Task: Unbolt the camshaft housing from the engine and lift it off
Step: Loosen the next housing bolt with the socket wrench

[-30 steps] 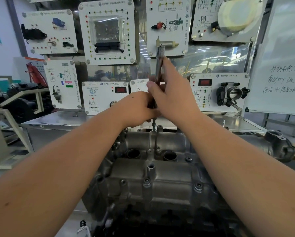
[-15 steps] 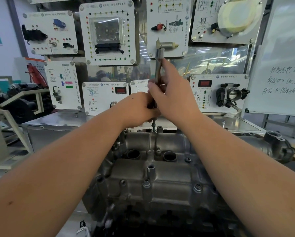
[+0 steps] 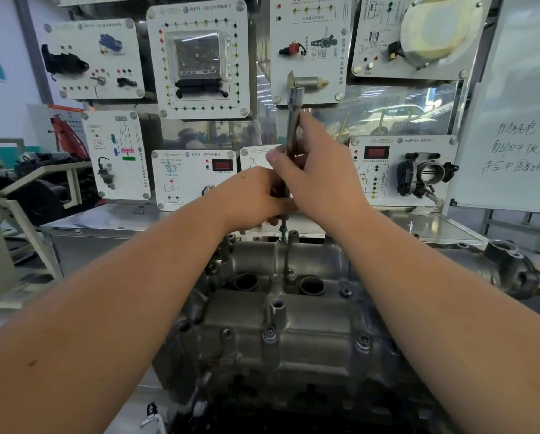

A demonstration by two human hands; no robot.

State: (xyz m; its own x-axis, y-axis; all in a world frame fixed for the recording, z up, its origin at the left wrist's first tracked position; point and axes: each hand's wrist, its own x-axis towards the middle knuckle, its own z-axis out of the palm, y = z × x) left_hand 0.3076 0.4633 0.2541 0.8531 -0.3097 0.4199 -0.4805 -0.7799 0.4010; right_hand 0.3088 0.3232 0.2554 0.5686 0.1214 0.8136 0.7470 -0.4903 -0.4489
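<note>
Sitting bolted, grey camshaft housing (image 3: 293, 333).

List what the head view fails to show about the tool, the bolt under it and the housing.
- Tool lower shaft, head view: covered by the left hand and right hand.
- Bolt at the far edge: too small to tell how far it is backed out.
- Camshaft housing sides: hidden behind both forearms.
- Housing near edge: lost in dark shadow.
- Whiteboard writing: cut off by the right frame edge.
</note>
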